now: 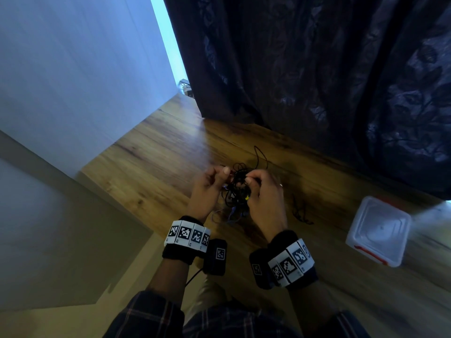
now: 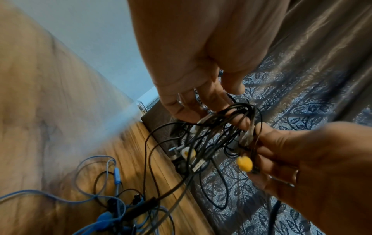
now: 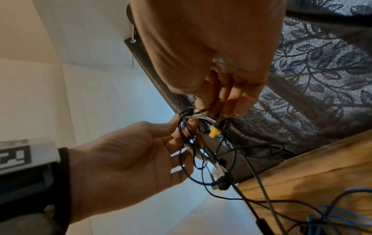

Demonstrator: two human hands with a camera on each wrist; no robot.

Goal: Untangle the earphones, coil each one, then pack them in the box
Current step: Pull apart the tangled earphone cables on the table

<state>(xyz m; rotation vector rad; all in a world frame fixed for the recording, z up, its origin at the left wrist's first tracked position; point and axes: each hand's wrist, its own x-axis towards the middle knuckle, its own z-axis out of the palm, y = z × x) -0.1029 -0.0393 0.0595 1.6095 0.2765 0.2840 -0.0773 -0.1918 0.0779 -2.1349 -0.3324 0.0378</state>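
Closest in are the plaid sleeves [image 1: 151, 315] and the two tagged wristbands [image 1: 187, 234]. Just past them, both hands are up off the table [image 1: 151, 152] working the same knot [image 1: 240, 184] of dark earphone cords. The left hand [image 1: 207, 189] has its fingers curled in, thumb and fingertips pinching strands on its side of the knot. The right hand [image 1: 264, 191] is doing the same on the other side, fingertips nipped on the cords, with a yellow earbud [image 2: 244, 163] tucked against its fingers. Loose loops hang from the knot down to the wood, and a blue earphone [image 2: 115, 175] is caught up in the low part lying on the table. Another thin dark cord [image 1: 301, 212] sits just right of the hands. Further right, well apart from the knot, is the clear box [image 1: 379, 231] with red clips, lid on. Behind it all hangs a dark leafy curtain [image 1: 329, 69].
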